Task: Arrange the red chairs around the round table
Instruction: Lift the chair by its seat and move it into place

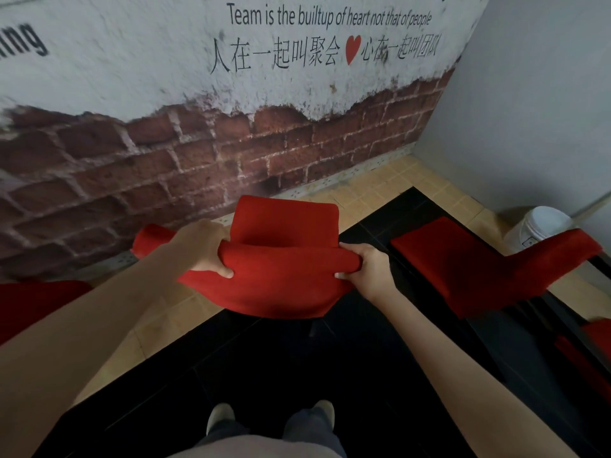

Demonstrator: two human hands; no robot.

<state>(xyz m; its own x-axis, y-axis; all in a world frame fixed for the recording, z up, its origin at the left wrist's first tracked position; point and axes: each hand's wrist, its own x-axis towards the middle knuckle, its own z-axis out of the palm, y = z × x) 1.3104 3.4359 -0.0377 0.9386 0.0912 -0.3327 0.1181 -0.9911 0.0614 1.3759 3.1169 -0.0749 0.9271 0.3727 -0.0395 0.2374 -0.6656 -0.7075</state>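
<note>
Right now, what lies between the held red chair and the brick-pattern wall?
In the head view, only bare tan floor tile separates the held chair from the wall.

1. Both bare forearms reached forward and down, converging slightly.
2. The left hand (pixel 206 247) curled over a red chair back (pixel 281 279), thumb underneath.
3. The right hand (pixel 367 269) gripped its other end, fingers wrapped.

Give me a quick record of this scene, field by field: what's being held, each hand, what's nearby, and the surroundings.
held item: red fabric-covered chair, gripped by its backrest top
left hand: grip curled over the backrest's left end
right hand: grip curled over the backrest's right end
nearby: second red upholstered chair to the right; white plastic bucket in the corner
surroundings: brick-pattern wall ahead
round table: not in view
</note>
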